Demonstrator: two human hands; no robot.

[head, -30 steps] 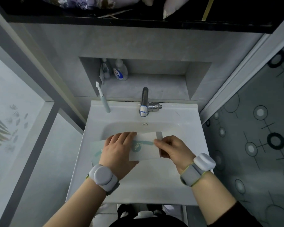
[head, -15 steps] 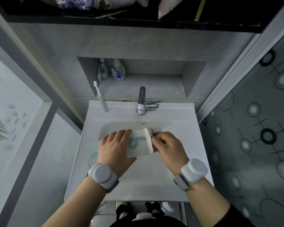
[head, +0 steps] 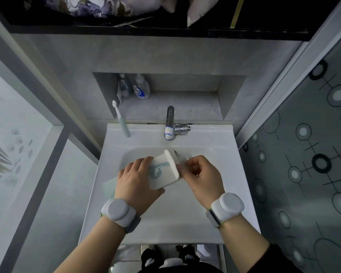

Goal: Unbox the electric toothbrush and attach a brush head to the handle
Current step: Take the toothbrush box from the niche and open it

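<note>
Unboxing is barely begun. The box [head: 161, 174] is held over the sink [head: 205, 223] basin, just below centre of view, tilted with its far end toward 1 o'clock. The left hand [head: 135, 184] wraps the box's middle, fingers curled over the top face and thumb under the near edge. The right hand [head: 202, 177] is curled at the box's 3 o'clock end, fingertips pinching what looks like the end flap [head: 171, 164], which stands up from the box. So the end seems open, or nearly so, but nothing has come out.

Left to do, as I judge it: draw out the contents, find the handle and a brush head, and push one onto the other.

Hard to make out: the inside of the box, which faces away, and exactly what the right fingers hold, since thin pale slivers beside them could be inner flaps or a seal strip. The box's near-left end is hidden behind the left hand; a pale green edge shows there. A toothbrush [head: 121, 120] stands at 11 o'clock on the sink's rim, beside the tap [head: 170, 123], well apart from the hands.
</note>
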